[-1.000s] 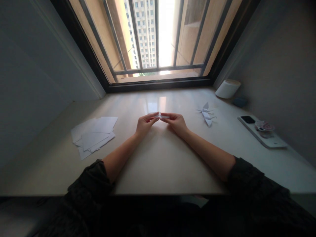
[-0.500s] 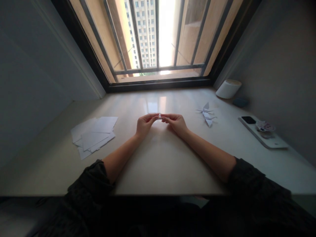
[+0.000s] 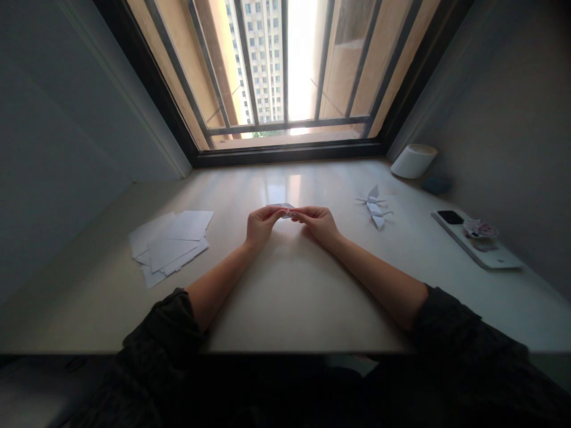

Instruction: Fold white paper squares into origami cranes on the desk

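My left hand [image 3: 261,226] and my right hand [image 3: 317,221] meet at the middle of the pale table [image 3: 294,285], fingertips pinched together on a small folded piece of white paper [image 3: 282,207]. Only a sliver of the paper shows above the fingers. Both forearms rest on the tabletop, sleeves pushed up. To the right lie two finished white paper cranes [image 3: 375,208]. A loose stack of white paper sheets [image 3: 169,244] lies to the left.
A white paper roll [image 3: 414,160] stands at the back right corner, a dark blue object [image 3: 435,184] beside it. A white slab with a phone and a small round thing [image 3: 477,238] lies at the right. A barred window [image 3: 285,77] backs the table.
The folded paper has been drawn in between my fingertips, so less of it sticks out than a second ago. My hands have stayed in the same place.
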A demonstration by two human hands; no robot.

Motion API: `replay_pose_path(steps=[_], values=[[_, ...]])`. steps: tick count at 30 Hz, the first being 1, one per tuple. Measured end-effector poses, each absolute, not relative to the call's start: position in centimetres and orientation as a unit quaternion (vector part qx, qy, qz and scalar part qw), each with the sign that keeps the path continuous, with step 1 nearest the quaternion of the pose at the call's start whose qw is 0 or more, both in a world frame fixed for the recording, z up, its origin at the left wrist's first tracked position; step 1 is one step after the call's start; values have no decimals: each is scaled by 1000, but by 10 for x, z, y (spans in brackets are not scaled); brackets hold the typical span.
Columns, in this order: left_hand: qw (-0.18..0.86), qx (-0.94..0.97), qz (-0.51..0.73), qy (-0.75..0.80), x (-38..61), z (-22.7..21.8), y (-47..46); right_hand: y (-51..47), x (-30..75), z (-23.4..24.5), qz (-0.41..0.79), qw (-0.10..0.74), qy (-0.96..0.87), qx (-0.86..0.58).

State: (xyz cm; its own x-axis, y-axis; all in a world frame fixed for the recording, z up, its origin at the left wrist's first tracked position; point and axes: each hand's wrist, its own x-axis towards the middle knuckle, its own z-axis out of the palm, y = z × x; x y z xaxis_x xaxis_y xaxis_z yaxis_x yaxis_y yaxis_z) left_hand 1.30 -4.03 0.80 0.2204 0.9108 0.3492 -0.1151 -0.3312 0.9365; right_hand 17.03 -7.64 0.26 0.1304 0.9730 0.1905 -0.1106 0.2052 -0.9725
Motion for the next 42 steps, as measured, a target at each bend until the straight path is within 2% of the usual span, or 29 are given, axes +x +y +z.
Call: replay_pose_path(steps=[21, 42], values=[[479, 592, 549, 345, 12, 3, -36, -73, 171, 1, 451, 628, -432, -464], [494, 582, 550, 339, 11, 6, -37, -75, 175, 2, 452, 607, -453, -471]])
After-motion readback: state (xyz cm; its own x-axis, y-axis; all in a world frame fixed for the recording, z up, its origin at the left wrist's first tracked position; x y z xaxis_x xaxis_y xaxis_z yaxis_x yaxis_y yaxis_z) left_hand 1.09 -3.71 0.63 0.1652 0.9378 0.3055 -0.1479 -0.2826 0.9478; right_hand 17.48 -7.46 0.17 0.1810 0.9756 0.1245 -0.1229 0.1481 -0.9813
